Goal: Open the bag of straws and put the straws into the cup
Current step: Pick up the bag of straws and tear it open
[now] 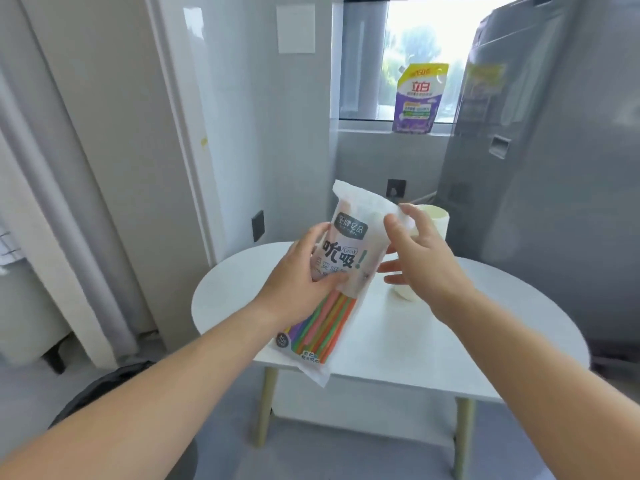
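Note:
A white plastic bag of straws [349, 237] is held upright and tilted above the white table [433, 344]. Its lower part is clear and shows several coloured straws [322, 323]. My left hand [298, 275] grips the bag around its middle from the left. My right hand [415, 244] pinches the bag's upper right corner between thumb and forefinger, the other fingers spread. Behind my right hand stands a pale yellow cup [436, 220], mostly hidden; its rim and its base [405, 292] show.
The table is small, oval, with wooden legs [266, 407]. A grey appliance [540, 168] stands at the right. A purple detergent pouch [417, 98] sits on the window sill behind. A door frame and wall are at the left.

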`<state>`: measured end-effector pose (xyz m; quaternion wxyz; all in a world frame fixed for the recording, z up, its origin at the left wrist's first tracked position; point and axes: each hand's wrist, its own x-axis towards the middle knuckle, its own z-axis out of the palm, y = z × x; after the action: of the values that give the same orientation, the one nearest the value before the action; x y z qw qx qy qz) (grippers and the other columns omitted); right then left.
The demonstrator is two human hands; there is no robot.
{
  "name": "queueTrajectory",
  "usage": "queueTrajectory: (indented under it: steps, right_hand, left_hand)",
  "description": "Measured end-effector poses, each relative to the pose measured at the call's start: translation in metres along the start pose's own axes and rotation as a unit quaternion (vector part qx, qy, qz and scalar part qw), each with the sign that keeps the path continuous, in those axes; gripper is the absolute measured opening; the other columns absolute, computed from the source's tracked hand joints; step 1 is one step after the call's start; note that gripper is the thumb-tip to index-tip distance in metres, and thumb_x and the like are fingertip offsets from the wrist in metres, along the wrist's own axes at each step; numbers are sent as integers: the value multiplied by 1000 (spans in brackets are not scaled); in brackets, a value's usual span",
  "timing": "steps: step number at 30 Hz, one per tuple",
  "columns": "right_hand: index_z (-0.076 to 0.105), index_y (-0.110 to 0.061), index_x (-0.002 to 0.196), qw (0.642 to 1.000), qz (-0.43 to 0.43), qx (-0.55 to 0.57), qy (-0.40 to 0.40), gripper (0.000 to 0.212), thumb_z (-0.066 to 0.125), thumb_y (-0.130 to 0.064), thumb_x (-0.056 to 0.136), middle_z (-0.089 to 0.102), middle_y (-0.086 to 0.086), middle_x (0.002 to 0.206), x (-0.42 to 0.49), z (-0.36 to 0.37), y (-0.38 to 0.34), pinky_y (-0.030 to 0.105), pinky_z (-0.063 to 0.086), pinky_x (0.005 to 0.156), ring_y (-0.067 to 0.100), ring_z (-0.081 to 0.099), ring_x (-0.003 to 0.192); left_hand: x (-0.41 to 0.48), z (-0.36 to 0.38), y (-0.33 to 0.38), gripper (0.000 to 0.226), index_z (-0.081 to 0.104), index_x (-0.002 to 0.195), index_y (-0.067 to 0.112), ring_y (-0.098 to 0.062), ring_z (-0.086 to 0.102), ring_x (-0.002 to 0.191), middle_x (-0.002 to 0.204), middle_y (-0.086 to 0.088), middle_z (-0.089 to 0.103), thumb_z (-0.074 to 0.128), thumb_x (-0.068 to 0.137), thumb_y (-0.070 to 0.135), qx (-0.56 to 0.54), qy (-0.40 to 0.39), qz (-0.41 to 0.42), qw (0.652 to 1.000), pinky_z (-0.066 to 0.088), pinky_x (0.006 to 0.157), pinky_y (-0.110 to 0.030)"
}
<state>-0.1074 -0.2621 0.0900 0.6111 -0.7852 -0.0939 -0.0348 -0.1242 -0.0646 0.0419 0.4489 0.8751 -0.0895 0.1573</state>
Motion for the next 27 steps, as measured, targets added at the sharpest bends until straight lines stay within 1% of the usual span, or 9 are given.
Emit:
queueTrajectory:
  steps: [4, 8, 11, 13, 16, 17, 19, 22, 27]
  right_hand:
    - [63, -22, 96, 999, -35, 0, 38, 31, 60, -53, 91, 70, 3, 102, -4, -24, -7, 48, 59, 88, 22, 73, 90]
    - [76, -19, 89, 993, -110, 20, 27, 20, 60, -28, 99, 75, 3, 91, -7, -41, -19, 33, 62, 73, 16, 71, 84]
    - [75, -12, 86, 980, -169, 65, 80, 20, 61, -16, 99, 74, 2, 79, -11, -38, -25, 24, 59, 67, 15, 73, 76]
    - [76, -15, 87, 975, -184, 50, 111, 17, 63, -18, 98, 74, -5, 78, -13, -27, -18, 24, 57, 72, 9, 73, 78]
    - [75, -25, 87, 983, -162, 14, 81, 14, 65, -22, 96, 75, -17, 99, -21, -4, 0, 9, 47, 78, -10, 67, 91]
    - [74, -26, 86, 986, -152, 10, 61, 15, 64, -22, 97, 75, -16, 104, -23, 2, 6, 7, 46, 78, -10, 66, 95]
    - [71, -26, 83, 990, -137, 19, 29, 20, 60, -19, 99, 75, -12, 107, -28, 9, 17, 11, 47, 80, -4, 66, 101]
    - [70, -18, 86, 992, -102, 67, -31, 17, 60, -18, 99, 73, -12, 117, -34, 12, 23, 25, 53, 87, 1, 70, 100]
    - [77, -17, 94, 989, -73, 96, -91, 16, 61, -16, 98, 68, -8, 130, -37, 14, 28, 10, 47, 84, -8, 62, 113]
  left_hand:
    - [-10, -4, 9, 70, 40, 145, 46, 7, 56, 107, 128, 18, 59, 77, 88, 33, 25, -28, 32, 999, 49, 91, -25]
    - [5, -10, 19, 73, 44, 145, 46, 0, 55, 118, 133, 16, 58, 80, 84, 31, 28, -4, 67, 997, 46, 99, -28]
    - [21, -11, 27, 70, 48, 145, 35, -15, 46, 131, 139, 5, 52, 80, 83, 30, 102, 116, 103, 983, 44, 106, -38]
    - [19, -5, 36, 69, 47, 144, 28, -18, 38, 133, 142, 0, 43, 80, 84, 32, 128, 180, 69, 973, 40, 101, -30]
    - [4, 14, 45, 43, 51, 116, 23, -11, 55, 114, 121, 5, 55, 79, 85, 31, -7, 160, -15, 987, 44, 83, -16]
    - [0, 20, 45, 36, 52, 107, 20, -12, 60, 109, 113, 4, 62, 78, 85, 31, -86, 138, -42, 986, 49, 84, -17]
    - [-6, 26, 41, 35, 53, 98, 17, -14, 66, 109, 107, 0, 70, 76, 82, 38, -206, 106, -67, 971, 55, 94, -39]
    - [-11, 25, 37, 34, 58, 94, 14, -16, 67, 112, 107, 2, 73, 74, 82, 42, -244, 94, -67, 963, 56, 95, -54]
    - [-17, 23, 34, 19, 65, 90, 9, -19, 68, 116, 111, 2, 76, 71, 93, 27, -272, 42, -49, 960, 55, 99, -50]
